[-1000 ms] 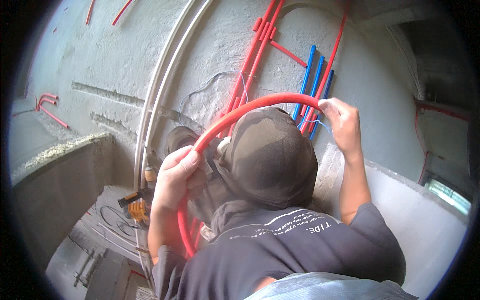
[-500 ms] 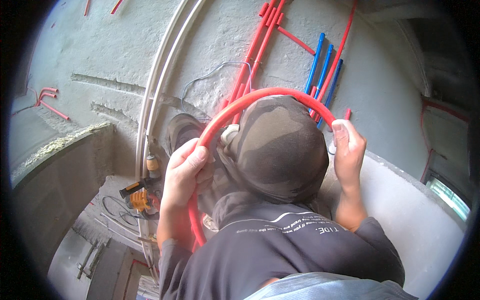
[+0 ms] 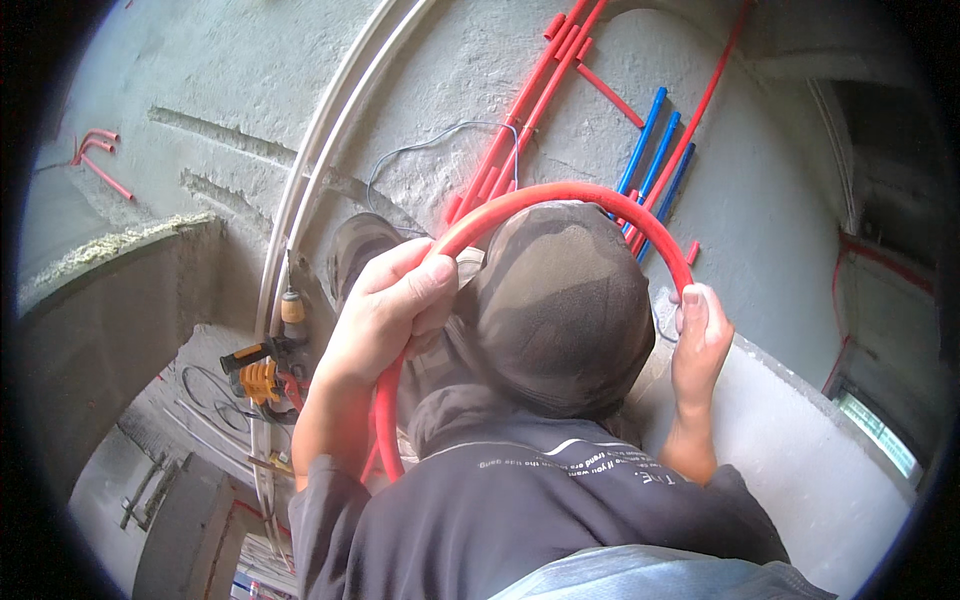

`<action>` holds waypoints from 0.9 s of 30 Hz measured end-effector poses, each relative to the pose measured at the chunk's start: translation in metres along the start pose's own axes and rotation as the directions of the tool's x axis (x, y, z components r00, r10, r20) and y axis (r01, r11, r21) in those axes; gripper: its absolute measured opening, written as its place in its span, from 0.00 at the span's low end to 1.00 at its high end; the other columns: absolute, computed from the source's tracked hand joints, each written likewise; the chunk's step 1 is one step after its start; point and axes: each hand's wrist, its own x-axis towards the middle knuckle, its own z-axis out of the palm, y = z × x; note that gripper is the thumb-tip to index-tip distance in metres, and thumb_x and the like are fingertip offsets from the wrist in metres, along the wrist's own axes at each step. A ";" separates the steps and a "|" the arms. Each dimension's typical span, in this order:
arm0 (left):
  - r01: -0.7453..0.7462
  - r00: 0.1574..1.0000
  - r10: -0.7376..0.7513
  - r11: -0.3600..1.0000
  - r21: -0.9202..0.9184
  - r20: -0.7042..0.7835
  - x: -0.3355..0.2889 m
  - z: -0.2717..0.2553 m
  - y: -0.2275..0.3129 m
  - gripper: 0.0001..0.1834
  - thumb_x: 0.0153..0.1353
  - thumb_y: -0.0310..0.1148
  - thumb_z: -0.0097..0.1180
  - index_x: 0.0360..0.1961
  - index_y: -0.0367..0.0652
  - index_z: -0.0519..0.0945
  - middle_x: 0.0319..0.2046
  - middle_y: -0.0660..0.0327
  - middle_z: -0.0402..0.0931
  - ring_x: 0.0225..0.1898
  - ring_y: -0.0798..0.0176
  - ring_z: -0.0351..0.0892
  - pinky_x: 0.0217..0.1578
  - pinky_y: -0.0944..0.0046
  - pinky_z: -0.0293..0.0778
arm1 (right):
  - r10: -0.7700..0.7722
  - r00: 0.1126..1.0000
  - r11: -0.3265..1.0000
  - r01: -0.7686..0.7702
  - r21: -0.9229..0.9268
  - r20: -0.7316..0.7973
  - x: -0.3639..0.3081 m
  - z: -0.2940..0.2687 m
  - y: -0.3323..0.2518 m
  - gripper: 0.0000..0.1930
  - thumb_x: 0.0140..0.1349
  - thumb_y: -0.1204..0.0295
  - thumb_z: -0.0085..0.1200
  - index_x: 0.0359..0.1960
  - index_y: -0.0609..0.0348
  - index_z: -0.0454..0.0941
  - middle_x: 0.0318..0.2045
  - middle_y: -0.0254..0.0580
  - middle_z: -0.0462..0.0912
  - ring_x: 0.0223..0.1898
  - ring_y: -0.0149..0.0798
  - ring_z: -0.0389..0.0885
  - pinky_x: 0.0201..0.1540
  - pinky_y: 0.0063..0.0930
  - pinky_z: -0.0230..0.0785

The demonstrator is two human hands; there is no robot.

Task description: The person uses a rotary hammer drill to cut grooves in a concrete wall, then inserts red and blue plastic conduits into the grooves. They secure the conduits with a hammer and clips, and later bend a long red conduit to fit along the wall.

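Note:
A red plastic pipe (image 3: 560, 192) arches in a wide bend over my raised knee (image 3: 565, 310) in camouflage trousers. Closed around the left side of the arch is my left hand (image 3: 400, 300), thumb lying along the pipe. Below it the pipe runs down past my forearm and goes out of sight by my dark shirt (image 3: 540, 500). My right hand (image 3: 700, 345) pinches the pipe's other end, with thumb and fingers pressed together there.
Several red pipes (image 3: 535, 100) and blue pipes (image 3: 642, 140) lie on the grey concrete beyond my knee. Two long white pipes (image 3: 320, 150) run along the left. Near them rests an orange-and-black power tool (image 3: 262, 380) with a cable. A low wall (image 3: 800, 420) stands at right.
My right hand and its end of the pipe have come down. The left hand has moved up along the arch, and the pipe curves more tightly around my knee.

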 end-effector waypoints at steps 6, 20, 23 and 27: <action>-0.123 0.991 0.123 0.992 -0.004 -0.055 -0.004 0.000 -0.018 0.18 0.75 0.50 0.58 0.37 0.45 0.77 0.18 0.72 0.64 0.15 0.75 0.57 0.16 0.70 0.54 | 0.001 0.999 1.000 -0.001 0.022 -0.032 -0.030 0.021 -0.004 0.19 0.82 0.61 0.49 0.37 0.64 0.81 0.20 0.30 0.69 0.23 0.25 0.65 0.27 0.28 0.58; -0.200 0.976 0.169 0.947 0.252 0.139 -0.007 -0.005 0.026 0.34 0.75 0.47 0.61 0.75 0.39 0.73 0.21 0.75 0.66 0.19 0.80 0.61 0.20 0.74 0.56 | -0.199 0.450 0.942 -0.159 0.297 0.871 0.148 -0.014 -0.044 0.25 0.77 0.54 0.52 0.52 0.70 0.83 0.15 0.31 0.75 0.14 0.23 0.69 0.17 0.20 0.63; -0.105 0.993 0.102 0.994 0.038 0.059 -0.007 -0.003 0.009 0.30 0.76 0.43 0.60 0.75 0.45 0.75 0.26 0.77 0.68 0.23 0.81 0.60 0.22 0.74 0.55 | -0.244 0.526 0.796 -0.371 0.479 0.814 0.110 0.001 -0.009 0.27 0.78 0.56 0.53 0.60 0.74 0.76 0.16 0.24 0.68 0.14 0.19 0.63 0.16 0.15 0.58; -0.220 0.975 0.220 0.975 -0.001 -0.039 -0.005 0.007 -0.007 0.31 0.74 0.40 0.62 0.73 0.38 0.75 0.27 0.77 0.70 0.24 0.80 0.61 0.23 0.75 0.54 | -0.147 0.669 0.725 -0.428 0.539 0.728 0.062 0.012 -0.001 0.27 0.80 0.56 0.53 0.63 0.72 0.75 0.18 0.23 0.67 0.15 0.19 0.62 0.17 0.15 0.57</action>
